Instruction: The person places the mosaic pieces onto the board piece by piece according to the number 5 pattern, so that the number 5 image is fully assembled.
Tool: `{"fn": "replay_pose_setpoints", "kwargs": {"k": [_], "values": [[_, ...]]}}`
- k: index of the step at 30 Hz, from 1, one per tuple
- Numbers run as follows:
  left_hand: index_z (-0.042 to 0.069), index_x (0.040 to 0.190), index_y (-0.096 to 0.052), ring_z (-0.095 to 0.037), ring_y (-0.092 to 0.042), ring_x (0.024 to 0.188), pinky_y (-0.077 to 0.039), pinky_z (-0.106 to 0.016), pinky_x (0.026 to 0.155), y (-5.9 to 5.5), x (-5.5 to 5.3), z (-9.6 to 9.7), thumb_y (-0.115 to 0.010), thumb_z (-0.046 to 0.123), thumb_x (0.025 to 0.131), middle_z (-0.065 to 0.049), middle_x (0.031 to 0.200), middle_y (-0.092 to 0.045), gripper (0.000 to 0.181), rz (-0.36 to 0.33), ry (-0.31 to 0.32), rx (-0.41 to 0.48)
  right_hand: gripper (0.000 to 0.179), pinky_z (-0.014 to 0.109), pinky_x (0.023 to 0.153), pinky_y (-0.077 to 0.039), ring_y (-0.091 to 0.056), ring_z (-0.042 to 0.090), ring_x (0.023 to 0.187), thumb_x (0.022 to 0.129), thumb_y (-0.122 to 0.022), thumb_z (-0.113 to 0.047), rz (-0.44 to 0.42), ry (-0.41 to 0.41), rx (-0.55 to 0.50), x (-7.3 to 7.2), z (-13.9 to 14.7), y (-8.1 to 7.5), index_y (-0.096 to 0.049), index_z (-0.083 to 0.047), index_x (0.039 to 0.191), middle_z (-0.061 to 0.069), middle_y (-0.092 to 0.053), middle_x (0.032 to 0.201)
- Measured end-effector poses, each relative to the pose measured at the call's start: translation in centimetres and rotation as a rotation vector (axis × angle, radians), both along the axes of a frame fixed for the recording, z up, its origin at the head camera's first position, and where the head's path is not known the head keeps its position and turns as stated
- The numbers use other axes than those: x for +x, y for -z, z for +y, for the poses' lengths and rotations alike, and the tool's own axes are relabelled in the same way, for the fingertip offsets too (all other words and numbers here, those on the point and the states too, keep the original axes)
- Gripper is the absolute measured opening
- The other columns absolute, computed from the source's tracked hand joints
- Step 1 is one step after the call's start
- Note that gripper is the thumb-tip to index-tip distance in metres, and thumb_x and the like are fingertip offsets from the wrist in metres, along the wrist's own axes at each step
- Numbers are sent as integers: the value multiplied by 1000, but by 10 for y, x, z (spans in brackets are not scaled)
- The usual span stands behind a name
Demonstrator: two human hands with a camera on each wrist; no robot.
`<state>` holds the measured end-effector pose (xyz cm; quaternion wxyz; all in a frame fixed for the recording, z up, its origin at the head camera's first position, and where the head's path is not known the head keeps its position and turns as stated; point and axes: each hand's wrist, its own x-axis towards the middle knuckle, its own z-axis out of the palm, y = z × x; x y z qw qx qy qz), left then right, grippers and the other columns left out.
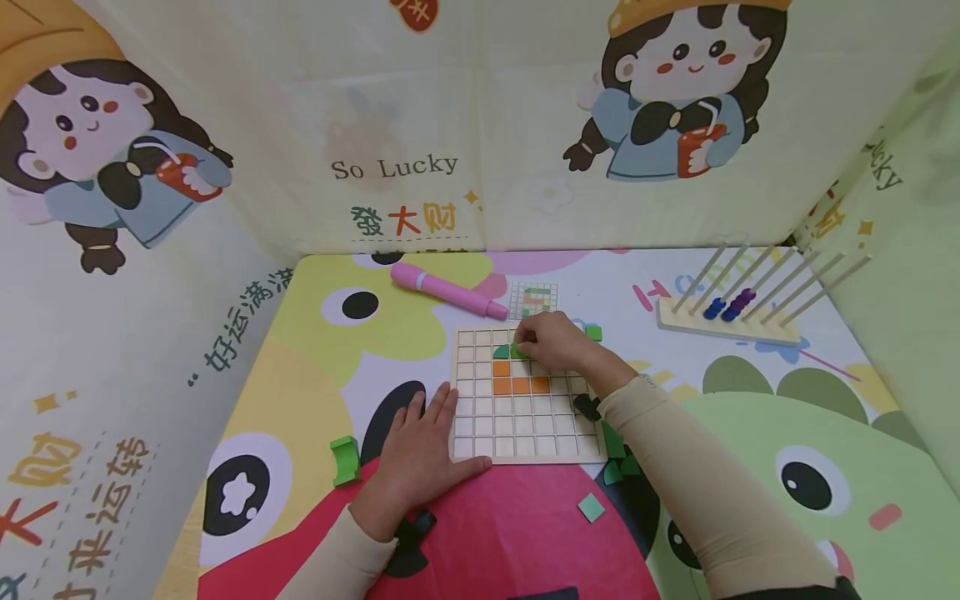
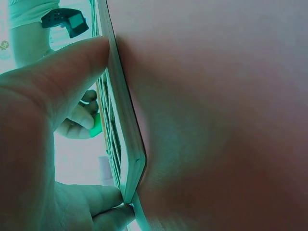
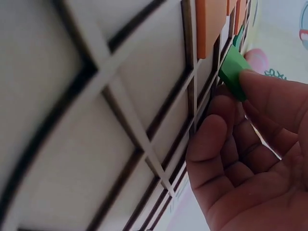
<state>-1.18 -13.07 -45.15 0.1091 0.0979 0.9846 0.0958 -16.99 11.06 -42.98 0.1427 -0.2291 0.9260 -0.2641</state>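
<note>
A wooden grid board [image 1: 480, 427] lies on the printed cloth. Between thumb and fingers my right hand [image 1: 558, 342] pinches a light green tile [image 3: 233, 71], held at a cell in the upper part of the grid. Left of it sits a darker green tile with a rounded corner [image 1: 501, 352], and several orange tiles [image 1: 521, 385] fill cells below. My left hand [image 1: 416, 462] rests with fingers spread at the board's lower left corner, thumb along the near edge and fingertips by the left edge. In the left wrist view, the thumb [image 2: 82, 62] touches the board's rim.
A small pattern card [image 1: 534, 298] and a pink marker [image 1: 450, 291] lie beyond the board. A pegged bead stand [image 1: 727, 321] is at the back right. Loose green tiles [image 1: 613, 442] sit by the right forearm, a pale green square [image 1: 591, 507] in front, a green arch block [image 1: 345, 461] at left.
</note>
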Motion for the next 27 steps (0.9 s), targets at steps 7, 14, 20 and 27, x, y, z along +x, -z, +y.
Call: {"fn": "replay_pose_setpoints", "kwargs": {"k": [7, 14, 20, 27], "values": [[13, 165, -29, -46, -27, 154, -27, -63, 121, 3, 0, 0, -64, 81, 80, -6, 172, -27, 114, -4, -3, -3, 12, 41, 91, -54, -62, 21, 92, 100, -67, -13, 30, -2, 39, 0, -4, 5, -76, -8, 105, 4, -73, 98], [12, 164, -29, -46, -28, 153, -28, -63, 121, 5, 0, 0, -63, 82, 80, -7, 171, -28, 114, 14, 4, -8, 9, 42, 90, -55, -63, 22, 93, 100, -68, -11, 69, -5, 56, 0, -6, 10, -75, -9, 103, 5, -74, 100], [13, 165, -29, -46, -27, 154, -28, -63, 121, 7, 1, 2, -63, 82, 80, -6, 171, -28, 114, 9, 1, 7, 19, 41, 83, -53, -61, 21, 85, 101, -62, -14, 75, -3, 2, 4, 1, 8, -74, -7, 114, 6, -71, 96], [12, 164, -30, -46, -28, 153, -28, -63, 121, 10, 2, 2, -64, 81, 80, -7, 171, -29, 114, 24, -5, 2, 25, 43, 84, -53, -60, 24, 89, 104, -59, -22, 40, 87, -30, 9, 33, 4, -69, -7, 121, 7, -68, 101]]}}
